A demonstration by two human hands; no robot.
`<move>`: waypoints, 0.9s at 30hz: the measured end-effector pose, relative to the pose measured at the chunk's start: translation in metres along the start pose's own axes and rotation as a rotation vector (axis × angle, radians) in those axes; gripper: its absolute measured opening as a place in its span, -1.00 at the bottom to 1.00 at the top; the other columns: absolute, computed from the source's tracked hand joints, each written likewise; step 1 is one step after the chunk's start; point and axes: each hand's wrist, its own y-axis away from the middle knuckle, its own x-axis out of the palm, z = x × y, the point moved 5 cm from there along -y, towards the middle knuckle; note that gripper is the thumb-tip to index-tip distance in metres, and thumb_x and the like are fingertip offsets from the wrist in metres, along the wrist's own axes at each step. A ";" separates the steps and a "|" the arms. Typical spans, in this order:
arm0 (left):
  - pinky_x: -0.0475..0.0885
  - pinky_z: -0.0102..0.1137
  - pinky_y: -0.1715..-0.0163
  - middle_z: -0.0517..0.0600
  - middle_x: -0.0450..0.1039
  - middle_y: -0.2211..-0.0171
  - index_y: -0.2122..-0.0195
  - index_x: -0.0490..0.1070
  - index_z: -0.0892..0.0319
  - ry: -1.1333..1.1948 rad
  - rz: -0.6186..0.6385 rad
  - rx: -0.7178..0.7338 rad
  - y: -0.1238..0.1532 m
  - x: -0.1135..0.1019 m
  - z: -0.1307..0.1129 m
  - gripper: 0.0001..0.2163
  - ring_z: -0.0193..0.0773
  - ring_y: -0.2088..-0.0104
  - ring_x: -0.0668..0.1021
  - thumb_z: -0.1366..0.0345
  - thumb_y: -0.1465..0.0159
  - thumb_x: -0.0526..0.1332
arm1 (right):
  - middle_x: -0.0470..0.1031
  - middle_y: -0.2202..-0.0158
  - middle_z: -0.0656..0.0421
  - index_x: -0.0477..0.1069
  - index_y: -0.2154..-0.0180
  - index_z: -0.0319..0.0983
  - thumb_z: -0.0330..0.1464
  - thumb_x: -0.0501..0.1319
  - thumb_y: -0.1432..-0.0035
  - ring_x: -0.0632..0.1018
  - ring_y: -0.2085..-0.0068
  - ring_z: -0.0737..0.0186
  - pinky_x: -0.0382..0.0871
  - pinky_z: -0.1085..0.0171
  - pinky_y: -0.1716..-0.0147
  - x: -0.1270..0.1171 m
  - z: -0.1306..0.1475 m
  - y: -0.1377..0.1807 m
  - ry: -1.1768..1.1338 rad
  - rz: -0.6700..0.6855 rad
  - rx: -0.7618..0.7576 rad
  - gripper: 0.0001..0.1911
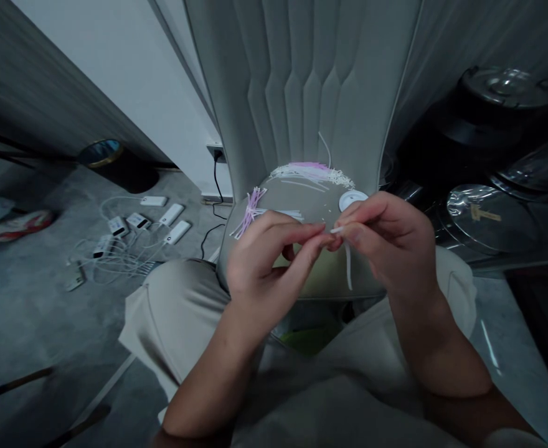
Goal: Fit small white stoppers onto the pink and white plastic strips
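Both of my hands meet over the front of a grey chair seat [297, 198]. My right hand [390, 239] is closed, pinching a thin white strip [349, 267] that looks like paper. One short end of the strip points toward my other hand, and a longer tail hangs down below the fingers. My left hand [274, 261] is closed too, thumb and forefinger pinched close to that short end. Whatever lies between its fingertips is too small to make out. Just beyond my right fingers sits a round white lid-like disc [352, 198].
Purple strips [250, 214] and white strips [286, 214] lie at the seat's left. More strips and small white bits [342, 179] line its back. On the floor at left are white cabled devices [178, 232] and a dark bin [119, 168]. Glass-lidded cookware [484, 218] stands at right.
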 end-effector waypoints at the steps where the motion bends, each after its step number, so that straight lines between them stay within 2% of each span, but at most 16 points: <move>1: 0.39 -0.46 0.43 -0.09 0.54 0.39 0.24 0.60 0.14 0.011 -0.014 0.001 0.000 0.000 0.002 -0.85 -0.42 0.38 0.51 0.44 -0.18 0.44 | 0.60 0.41 0.28 0.54 0.30 -0.16 -0.46 0.32 -0.24 0.61 0.35 0.36 0.55 0.32 0.32 -0.001 0.000 -0.001 -0.029 -0.009 -0.007 -0.91; 4: 0.39 -0.44 0.36 -0.09 0.46 0.39 0.27 0.61 0.12 0.057 -0.088 -0.011 0.001 -0.001 0.008 -0.86 -0.41 0.34 0.48 0.39 -0.15 0.48 | 0.61 0.33 0.26 0.57 0.29 -0.16 -0.46 0.32 -0.24 0.61 0.30 0.36 0.55 0.31 0.26 -0.005 -0.003 -0.005 -0.102 0.011 0.013 -0.91; 8: 0.28 -0.42 0.45 -0.11 0.36 0.48 0.30 0.63 0.03 0.131 -0.139 -0.131 0.002 -0.002 0.016 -0.95 -0.41 0.41 0.39 0.32 -0.22 0.43 | 0.64 0.12 0.23 0.58 0.32 -0.13 -0.40 0.36 -0.20 0.64 0.14 0.29 0.56 0.22 0.07 -0.002 -0.014 -0.009 -0.137 0.169 0.101 -0.96; 12: 0.34 -0.41 0.43 -0.13 0.47 0.46 0.25 0.62 -0.02 0.253 -0.128 -0.253 0.004 0.001 0.019 -0.95 -0.40 0.42 0.44 0.30 -0.27 0.39 | 0.65 0.05 0.20 0.57 0.33 -0.14 -0.36 0.38 -0.18 0.63 0.00 0.21 0.55 0.13 -0.04 0.004 -0.023 -0.008 -0.142 0.236 0.130 -0.97; 18: 0.42 -0.47 0.46 -0.12 0.62 0.39 0.30 0.62 0.05 0.233 -0.164 -0.415 0.010 0.001 0.025 -0.92 -0.44 0.46 0.52 0.20 -0.25 0.40 | 0.66 0.16 0.21 0.57 0.30 -0.16 -0.41 0.37 -0.20 0.64 0.10 0.27 0.55 0.22 0.08 0.008 -0.020 -0.006 -0.146 0.220 0.135 -0.97; 21: 0.43 -0.51 0.45 -0.12 0.61 0.43 0.30 0.62 0.10 0.259 -0.187 -0.429 0.010 0.001 0.025 -0.90 -0.46 0.45 0.55 0.20 -0.24 0.41 | 0.64 0.09 0.19 0.56 0.30 -0.17 -0.41 0.37 -0.19 0.63 0.08 0.26 0.54 0.22 0.07 0.007 -0.017 -0.005 -0.100 0.227 0.139 -0.97; 25: 0.42 -0.55 0.46 -0.14 0.61 0.44 0.30 0.63 0.07 0.288 -0.171 -0.407 0.008 0.002 0.023 -0.94 -0.49 0.45 0.55 0.24 -0.25 0.40 | 0.63 0.27 0.21 0.54 0.35 -0.21 -0.41 0.39 -0.16 0.59 0.30 0.37 0.51 0.35 0.31 0.006 -0.019 -0.003 -0.062 0.209 0.213 -0.94; 27: 0.41 -0.53 0.47 -0.15 0.60 0.43 0.32 0.62 0.06 0.296 -0.171 -0.398 0.006 0.001 0.022 -0.95 -0.49 0.46 0.53 0.24 -0.25 0.40 | 0.62 0.30 0.22 0.53 0.36 -0.23 -0.42 0.40 -0.14 0.56 0.34 0.40 0.48 0.39 0.37 0.006 -0.019 -0.002 -0.054 0.208 0.228 -0.93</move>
